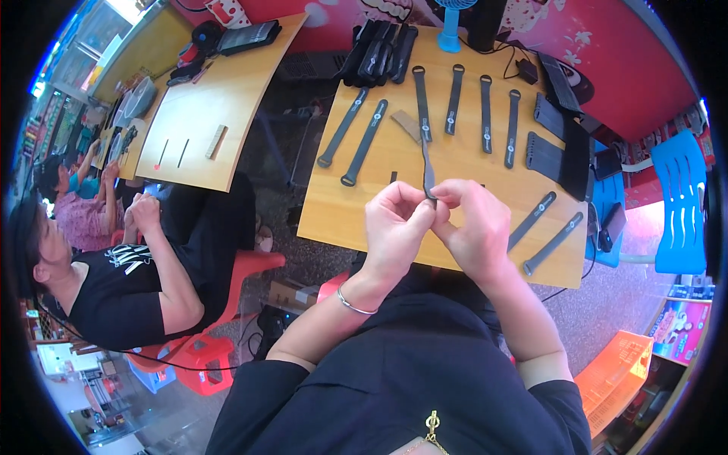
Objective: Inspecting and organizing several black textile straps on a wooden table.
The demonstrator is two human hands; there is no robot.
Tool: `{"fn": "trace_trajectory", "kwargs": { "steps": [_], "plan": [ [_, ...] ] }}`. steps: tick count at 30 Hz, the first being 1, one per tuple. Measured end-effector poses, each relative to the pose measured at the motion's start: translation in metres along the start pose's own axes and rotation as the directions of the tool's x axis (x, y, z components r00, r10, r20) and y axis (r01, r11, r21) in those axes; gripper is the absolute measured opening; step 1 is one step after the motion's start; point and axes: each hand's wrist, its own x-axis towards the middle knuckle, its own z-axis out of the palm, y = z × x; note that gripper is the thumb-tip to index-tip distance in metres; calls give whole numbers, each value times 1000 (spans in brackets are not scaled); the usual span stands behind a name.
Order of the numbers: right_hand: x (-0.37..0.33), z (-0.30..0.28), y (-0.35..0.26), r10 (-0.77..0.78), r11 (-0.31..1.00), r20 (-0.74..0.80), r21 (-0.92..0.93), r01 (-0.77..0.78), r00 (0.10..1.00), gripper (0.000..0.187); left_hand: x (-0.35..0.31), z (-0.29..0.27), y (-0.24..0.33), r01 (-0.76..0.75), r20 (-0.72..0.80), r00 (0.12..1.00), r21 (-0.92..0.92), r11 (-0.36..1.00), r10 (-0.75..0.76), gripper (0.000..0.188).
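Observation:
Close to the near edge of the table, my left hand [398,227] and my right hand [476,227] meet fingertip to fingertip. Both pinch the near end of a thin dark strap [428,168], which runs away from me. Its far end meets a black strap with a ring end [422,95]; whether they are one piece I cannot tell. More black straps lie flat around it: two at the left, with one strap [365,142] nearest my left hand, several behind, and two at the right, including one strap [533,220] beside my right hand.
A pile of bundled black straps [379,53] sits at the table's far left, near a blue fan [449,23]. Dark flat pouches [547,158] lie along the right edge. At left, a seated person [121,296] works at another table [205,98]. An orange crate [614,379] stands lower right.

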Motion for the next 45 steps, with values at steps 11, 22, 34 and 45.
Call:
{"fn": "trace_trajectory", "kwargs": {
  "steps": [11,22,34,45],
  "plan": [
    [-2,-5,-2,94,991,-14,97,-92,995,30,6,-8,12,-33,160,987,220,975,-3,12],
    [2,-17,-15,32,997,-59,77,-28,998,28,3,0,21,-497,391,863,532,686,321,14],
    [1,-26,-24,321,829,137,438,-348,937,25,-5,-6,26,-662,453,748,466,587,485,18],
    [-4,-21,-17,277,677,226,643,-357,934,22,-5,-8,37,-643,451,754,361,675,477,13]
  ]
}}
